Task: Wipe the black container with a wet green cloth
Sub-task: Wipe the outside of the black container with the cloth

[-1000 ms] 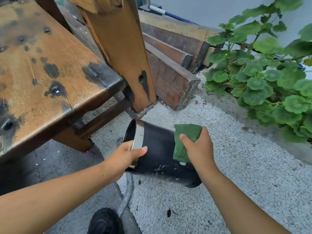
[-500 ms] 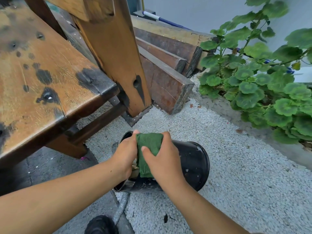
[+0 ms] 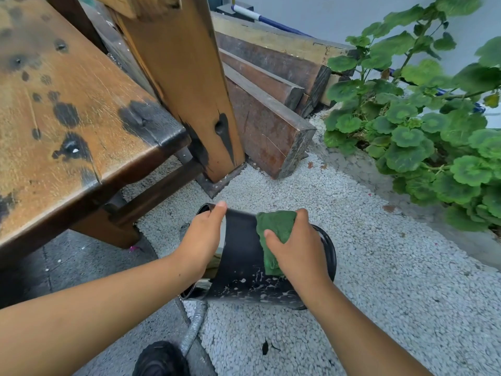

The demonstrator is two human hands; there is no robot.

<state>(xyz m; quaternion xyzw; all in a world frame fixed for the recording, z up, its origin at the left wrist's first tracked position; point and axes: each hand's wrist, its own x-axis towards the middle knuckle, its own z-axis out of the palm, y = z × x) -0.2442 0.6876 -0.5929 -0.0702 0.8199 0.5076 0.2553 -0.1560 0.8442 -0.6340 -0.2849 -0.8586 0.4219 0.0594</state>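
The black container [image 3: 241, 256] is a cylinder held on its side above the pebbled ground, open mouth to the left, base to the right. White flecks speckle its lower wall. My left hand [image 3: 202, 238] grips the rim at the open end, thumb over the top edge. My right hand [image 3: 296, 253] presses the folded green cloth [image 3: 275, 226] against the container's upper wall near the base. Part of the cloth is hidden under my palm.
A stained wooden bench [image 3: 67, 118] and its thick post [image 3: 187, 85] stand at the left and behind. Stacked timber planks [image 3: 271, 85] lie beyond the post. A leafy green plant [image 3: 423, 131] fills the right. A grey hose [image 3: 193, 328] and a black shoe [image 3: 160, 359] lie below.
My right hand has slid the cloth to the right along the container, away from my left hand. The container has tilted so more of its side wall shows.
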